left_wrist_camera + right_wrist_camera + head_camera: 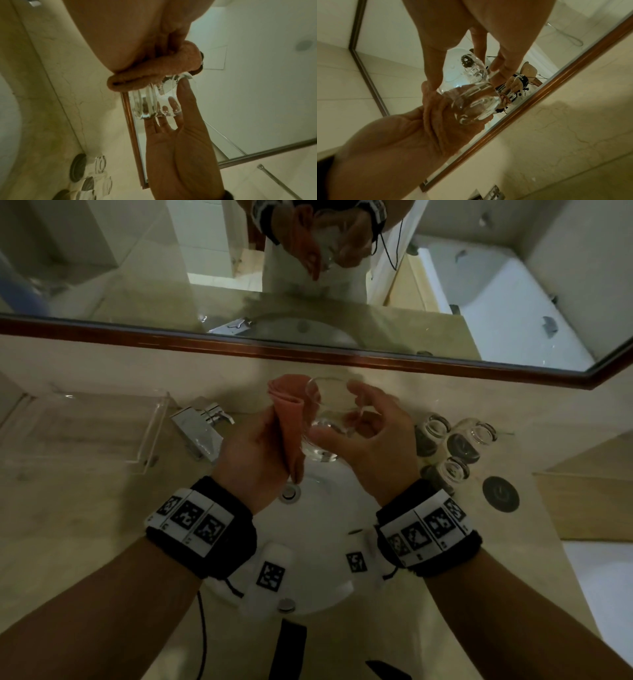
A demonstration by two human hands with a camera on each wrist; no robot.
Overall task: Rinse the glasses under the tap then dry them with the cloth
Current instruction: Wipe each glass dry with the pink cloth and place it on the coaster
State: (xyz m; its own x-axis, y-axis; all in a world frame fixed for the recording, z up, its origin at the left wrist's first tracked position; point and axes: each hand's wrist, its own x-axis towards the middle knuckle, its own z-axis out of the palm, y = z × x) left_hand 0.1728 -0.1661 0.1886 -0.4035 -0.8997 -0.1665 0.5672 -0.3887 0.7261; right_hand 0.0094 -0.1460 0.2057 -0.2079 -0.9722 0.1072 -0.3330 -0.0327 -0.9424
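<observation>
Over the white sink (pixel 329 546), I hold a clear glass (pixel 329 419) on its side in my right hand (pixel 373 440), thumb curled on the near wall and fingertips (pixel 494 67) on the far one, mouth turned toward the cloth. My left hand (pixel 253 450) pinches a folded salmon cloth (pixel 291 419), its top bunched against the rim of the glass.

I judge the drying step to be in hand: droplets cling to the inside of the glass in the right wrist view, and no water runs from the tap (pixel 202 429). The next move, as I read it, calls for pushing the cloth into the mouth and turning the glass against it, with a firm grip, since wet glass is slippery.

The glass is thick-based, smooth and see-through. The cloth looks soft and napped, like terry. The tap is square-edged, polished chrome. The counter (pixel 85 525) is pale veined stone.

Three more glasses (pixel 455 443) lie clustered on the counter to the right of the sink, beside a round dark disc (pixel 500 494). A clear plastic tray (pixel 85 429) sits to the left, below the wood-framed mirror (pixel 342 350).
</observation>
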